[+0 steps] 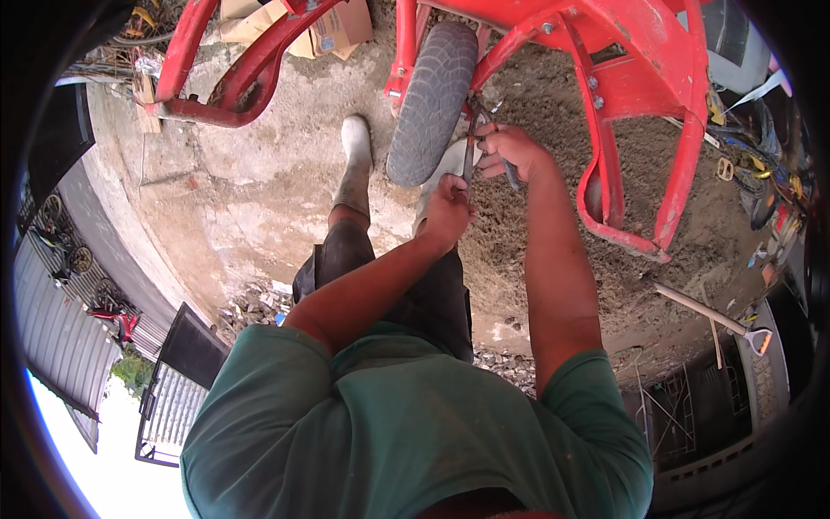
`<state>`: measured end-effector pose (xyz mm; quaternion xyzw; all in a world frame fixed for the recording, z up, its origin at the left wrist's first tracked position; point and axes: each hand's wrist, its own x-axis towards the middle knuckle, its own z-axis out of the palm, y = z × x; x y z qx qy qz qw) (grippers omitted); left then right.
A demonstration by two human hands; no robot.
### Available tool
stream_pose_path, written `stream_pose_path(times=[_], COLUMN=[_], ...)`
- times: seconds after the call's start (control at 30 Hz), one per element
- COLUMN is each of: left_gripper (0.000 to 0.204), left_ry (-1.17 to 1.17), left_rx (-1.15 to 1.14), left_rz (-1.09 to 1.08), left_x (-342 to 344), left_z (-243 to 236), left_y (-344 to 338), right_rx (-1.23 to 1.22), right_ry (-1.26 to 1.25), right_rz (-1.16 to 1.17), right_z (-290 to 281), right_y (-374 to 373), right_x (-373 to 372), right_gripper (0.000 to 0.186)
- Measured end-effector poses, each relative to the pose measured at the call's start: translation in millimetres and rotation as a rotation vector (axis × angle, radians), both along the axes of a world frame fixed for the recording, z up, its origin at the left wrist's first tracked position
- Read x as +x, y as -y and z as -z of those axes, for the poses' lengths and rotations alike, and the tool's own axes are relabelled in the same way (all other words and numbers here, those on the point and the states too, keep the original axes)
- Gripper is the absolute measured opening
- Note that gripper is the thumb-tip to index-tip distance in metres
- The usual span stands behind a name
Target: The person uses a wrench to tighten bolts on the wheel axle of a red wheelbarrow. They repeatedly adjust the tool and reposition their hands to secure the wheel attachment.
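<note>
A red metal wheelbarrow stands in front of me with its black tyre toward me. My left hand is closed round the lower end of a straight dark metal tool beside the tyre. To its right, my right hand has bent fingers round a second dark metal length, whose handle end sticks out below the palm. Both lengths run up toward the wheel's axle area. Whether they are one plier-like tool or two separate tools I cannot tell. The fingers partly hide them.
A looped red metal frame is at the upper left, near cardboard. My pale boots stand on rough, dirty concrete. A shovel handle lies at the right, below piled cables and clutter. Rubble lies behind me.
</note>
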<state>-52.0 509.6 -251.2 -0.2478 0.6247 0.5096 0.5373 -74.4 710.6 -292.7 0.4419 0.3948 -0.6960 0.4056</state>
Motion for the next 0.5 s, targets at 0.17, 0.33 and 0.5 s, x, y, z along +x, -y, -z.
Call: stream_pose_path(times=[0.17,0.33,0.5], left_gripper=[0.008,0.008,0.008], left_ry=[0.043,0.046,0.046], left_rx=[0.005,-0.009,-0.051], left_rz=[-0.113,-0.081,-0.148], left_x=[-5.4,-15.3,-15.6], left_z=[-8.7,-13.6,-18.9], left_y=[5.9,9.8,1.2], right_rx=[0.028,0.032,0.010], right_ry=[0.030,0.081,0.069], right_rz=[-0.078,0.033,0.198], right_z=[-13.1,-19.9,-12.8], right_y=[2.0,12.2,15.2], right_x=[-18.8,-30.2,-25.1], right_gripper=[0.051,0.051,0.050])
